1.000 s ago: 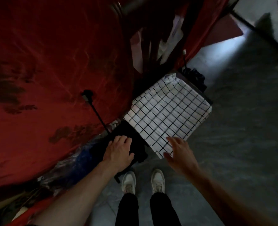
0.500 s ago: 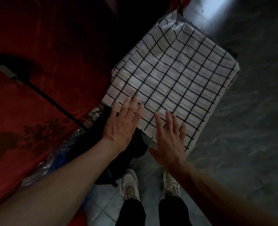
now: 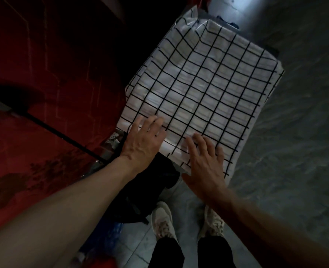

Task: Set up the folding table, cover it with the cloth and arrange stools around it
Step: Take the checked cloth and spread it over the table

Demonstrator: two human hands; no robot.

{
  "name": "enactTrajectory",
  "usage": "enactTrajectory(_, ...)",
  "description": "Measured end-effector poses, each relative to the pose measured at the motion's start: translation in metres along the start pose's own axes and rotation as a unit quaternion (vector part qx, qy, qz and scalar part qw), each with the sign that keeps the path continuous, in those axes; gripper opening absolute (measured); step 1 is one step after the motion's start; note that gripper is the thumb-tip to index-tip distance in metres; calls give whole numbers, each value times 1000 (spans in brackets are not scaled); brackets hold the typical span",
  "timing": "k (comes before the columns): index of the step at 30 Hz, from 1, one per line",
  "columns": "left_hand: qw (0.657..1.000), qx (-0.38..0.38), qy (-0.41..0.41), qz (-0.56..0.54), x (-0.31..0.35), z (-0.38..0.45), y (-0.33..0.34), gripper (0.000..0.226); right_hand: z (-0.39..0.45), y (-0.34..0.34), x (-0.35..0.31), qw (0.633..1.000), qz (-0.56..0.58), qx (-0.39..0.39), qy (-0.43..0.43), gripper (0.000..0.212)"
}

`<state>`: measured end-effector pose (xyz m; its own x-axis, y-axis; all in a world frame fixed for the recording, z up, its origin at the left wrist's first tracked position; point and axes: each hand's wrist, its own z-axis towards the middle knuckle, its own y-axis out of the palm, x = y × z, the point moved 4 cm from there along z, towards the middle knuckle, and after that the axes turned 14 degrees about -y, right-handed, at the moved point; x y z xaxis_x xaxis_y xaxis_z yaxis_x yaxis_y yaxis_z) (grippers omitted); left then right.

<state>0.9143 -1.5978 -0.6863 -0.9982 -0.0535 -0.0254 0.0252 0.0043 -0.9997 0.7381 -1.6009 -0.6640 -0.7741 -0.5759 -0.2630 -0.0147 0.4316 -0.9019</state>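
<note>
Dim tiled floor (image 3: pixel 295 171); checked cloth (image 3: pixel 208 89)

A second ago the left hand (image 3: pixel 143 141) was rested on the black fabric (image 3: pixel 148 190) and the right hand (image 3: pixel 205 163) was held at the checked cloth's (image 3: pixel 204 89) near edge; now both hands are laid flat, fingers spread, on the cloth, which is seen closer.

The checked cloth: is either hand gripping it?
No: the left hand and right hand lie flat on the checked cloth, fingers straight.
</note>
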Motion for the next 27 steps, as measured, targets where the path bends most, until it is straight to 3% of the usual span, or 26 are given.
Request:
enactTrajectory(4, 998, 44, 4, -53, -6, 2, -7, 24, 0, 6, 2, 1000, -22, -1, 3, 104)
enactTrajectory(10, 993, 39, 11, -114, -11, -4, -23, 27, 5, 1, 6, 998, -39, 49, -2, 70)
enactTrajectory(12, 994, 3, 18, -104, -13, -7, -19, 46, 5, -4, 7, 998, -32, 58, -9, 64)
enactTrajectory(15, 995, -93, -9, -21, -14, -9, -5, 100, 5, -8, 8, 998, -4, 62, -12, 56)
enactTrajectory(18, 993, -97, -71, 13, -12, -5, 4, 127, 9, -10, 10, 998, 24, 63, -10, 49)
enactTrajectory(22, 993, -42, -106, -30, -5, -1, 6, 107, 11, -14, 14, 994, 65, 85, -12, 45)
enactTrajectory(26, 994, 49, -61, -76, 0, -2, -2, 49, 8, -12, 15, 996, 48, 77, -18, 42)
enactTrajectory(27, 995, 53, -44, -78, 1, -3, -2, 43, 8, -11, 15, 996, 48, 77, -16, 41)
